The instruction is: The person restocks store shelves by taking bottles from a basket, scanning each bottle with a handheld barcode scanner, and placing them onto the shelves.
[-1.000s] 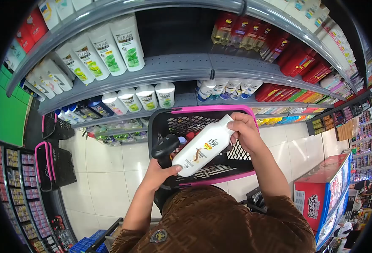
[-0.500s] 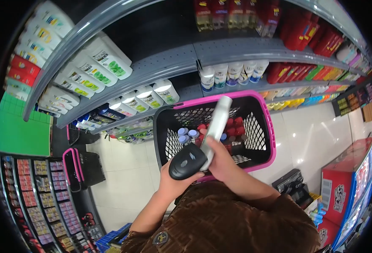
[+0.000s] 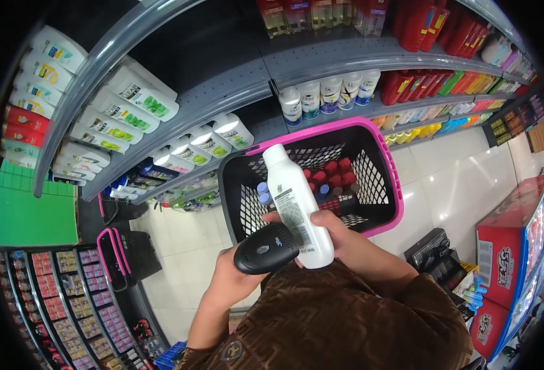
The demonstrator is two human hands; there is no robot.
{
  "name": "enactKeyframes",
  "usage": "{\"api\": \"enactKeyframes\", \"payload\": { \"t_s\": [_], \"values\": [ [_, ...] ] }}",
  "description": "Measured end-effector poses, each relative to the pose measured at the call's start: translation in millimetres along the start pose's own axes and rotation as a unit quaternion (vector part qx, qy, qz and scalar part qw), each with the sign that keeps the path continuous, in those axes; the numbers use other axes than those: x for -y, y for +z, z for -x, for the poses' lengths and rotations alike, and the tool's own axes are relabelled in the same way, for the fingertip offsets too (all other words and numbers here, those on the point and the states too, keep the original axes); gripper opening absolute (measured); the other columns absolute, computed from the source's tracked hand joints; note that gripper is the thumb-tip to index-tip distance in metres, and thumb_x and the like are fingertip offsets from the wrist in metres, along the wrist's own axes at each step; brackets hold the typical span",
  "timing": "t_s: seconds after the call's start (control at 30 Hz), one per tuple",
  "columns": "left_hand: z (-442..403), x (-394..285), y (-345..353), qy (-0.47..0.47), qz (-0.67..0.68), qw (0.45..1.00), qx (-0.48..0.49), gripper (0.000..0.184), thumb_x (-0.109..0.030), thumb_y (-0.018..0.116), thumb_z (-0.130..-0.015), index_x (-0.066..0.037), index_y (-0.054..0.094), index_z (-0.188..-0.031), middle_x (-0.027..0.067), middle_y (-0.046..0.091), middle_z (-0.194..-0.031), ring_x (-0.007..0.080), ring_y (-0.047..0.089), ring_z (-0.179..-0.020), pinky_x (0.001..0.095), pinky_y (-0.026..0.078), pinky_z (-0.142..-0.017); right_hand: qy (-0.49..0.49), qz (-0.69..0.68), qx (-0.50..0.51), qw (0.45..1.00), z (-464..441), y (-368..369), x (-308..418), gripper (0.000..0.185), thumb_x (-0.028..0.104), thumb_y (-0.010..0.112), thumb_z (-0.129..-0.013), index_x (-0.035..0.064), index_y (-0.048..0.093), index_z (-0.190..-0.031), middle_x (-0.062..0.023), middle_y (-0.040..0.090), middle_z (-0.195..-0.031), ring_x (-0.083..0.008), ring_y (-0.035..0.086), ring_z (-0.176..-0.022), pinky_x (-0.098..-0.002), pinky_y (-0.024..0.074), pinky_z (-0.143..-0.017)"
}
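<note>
My left hand (image 3: 230,279) is wrapped round a black barcode scanner (image 3: 265,250), mostly hiding its handle. In my right hand (image 3: 336,233) is a white shampoo bottle (image 3: 298,196), cap pointing away from me, with its printed back label and barcode facing up. The scanner's head is right beside the bottle's lower end; whether they touch I cannot tell. Beneath both hands stands a black basket with a pink rim (image 3: 390,166). Red-capped bottles (image 3: 333,174) and lavender-capped bottles (image 3: 263,192) stand inside it, partly covered by the held bottle.
Shelves (image 3: 222,83) curve across the front, carrying white Clear bottles (image 3: 137,92), several white-capped bottles (image 3: 330,94) and red bottles (image 3: 421,28). Another basket (image 3: 133,256) sits on the floor at left. Red boxes (image 3: 500,259) are stacked at right.
The shampoo bottle has turned from edge-on to label up, its cap swinging left and its base coming nearer me. The scanner is slightly lower and left, still held.
</note>
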State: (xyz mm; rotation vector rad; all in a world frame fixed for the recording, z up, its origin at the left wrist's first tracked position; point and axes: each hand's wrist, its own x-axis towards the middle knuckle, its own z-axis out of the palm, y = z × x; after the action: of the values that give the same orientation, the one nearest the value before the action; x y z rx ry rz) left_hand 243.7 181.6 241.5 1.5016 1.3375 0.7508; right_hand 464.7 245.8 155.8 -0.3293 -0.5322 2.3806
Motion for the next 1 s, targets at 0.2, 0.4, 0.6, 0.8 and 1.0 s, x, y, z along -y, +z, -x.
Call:
{"api": "enactKeyframes", "payload": {
  "t_s": [0.2, 0.4, 0.6, 0.8, 1.0],
  "values": [
    [18, 13, -24, 0.016, 0.03, 0.999, 0.013, 0.035, -0.005, 0.084, -0.08, 0.001, 0.071, -0.113, 0.0079, 0.077, -0.097, 0.0134, 0.071, -0.088, 0.0303, 0.056, -0.081, 0.045, 0.041, 0.003, 0.998, -8, 8, 3, 0.082, 0.07, 0.055, -0.092, 0.0064, 0.048, -0.144, -0.0119, 0.067, -0.095, -0.0211, 0.07, -0.075, -0.0334, 0.0559, -0.054],
    [49, 42, -45, -0.056, 0.155, 0.986, -0.019, 0.032, -0.004, 0.083, -0.085, 0.001, 0.071, -0.114, 0.0039, 0.076, -0.101, 0.0077, 0.065, -0.091, 0.0271, 0.053, -0.083, -0.215, 0.367, -0.179, 0.887, -67, 28, 38, 0.048, 0.029, 0.063, -0.096, 0.002, 0.049, -0.133, -0.0102, 0.065, -0.11, -0.017, 0.065, -0.098, -0.0337, 0.0558, -0.083],
    [75, 74, -64, -0.088, 0.216, 0.972, -0.037, 0.026, -0.003, 0.08, -0.087, 0.001, 0.071, -0.111, 0.0024, 0.074, -0.09, 0.0062, 0.064, -0.076, 0.0251, 0.053, -0.069, -0.377, 0.644, -0.213, 0.63, -174, 54, 116, 0.066, 0.025, 0.084, -0.084, 0.0006, 0.045, -0.13, -0.0198, 0.066, -0.117, -0.0292, 0.067, -0.108, -0.0428, 0.0531, -0.092],
    [88, 97, -80, -0.094, 0.224, 0.968, -0.067, 0.023, 0.001, 0.077, -0.087, 0.002, 0.069, -0.109, 0.0014, 0.07, -0.081, 0.0067, 0.061, -0.066, 0.0243, 0.05, -0.058, -0.366, 0.726, -0.148, 0.563, -256, 59, 157, 0.065, 0.03, 0.082, -0.087, 0.0027, 0.047, -0.134, -0.0233, 0.068, -0.12, -0.0347, 0.067, -0.114, -0.0427, 0.0513, -0.097],
    [88, 110, -85, -0.127, 0.241, 0.959, -0.085, 0.023, -0.002, 0.078, -0.088, 0.001, 0.069, -0.109, 0.001, 0.07, -0.082, 0.0061, 0.06, -0.066, 0.0238, 0.049, -0.058, -0.339, 0.609, -0.16, 0.699, -351, 28, 184, 0.067, 0.028, 0.081, -0.089, -0.0005, 0.045, -0.137, -0.02, 0.066, -0.127, -0.031, 0.065, -0.119, -0.0409, 0.0498, -0.103]
  ]
}}
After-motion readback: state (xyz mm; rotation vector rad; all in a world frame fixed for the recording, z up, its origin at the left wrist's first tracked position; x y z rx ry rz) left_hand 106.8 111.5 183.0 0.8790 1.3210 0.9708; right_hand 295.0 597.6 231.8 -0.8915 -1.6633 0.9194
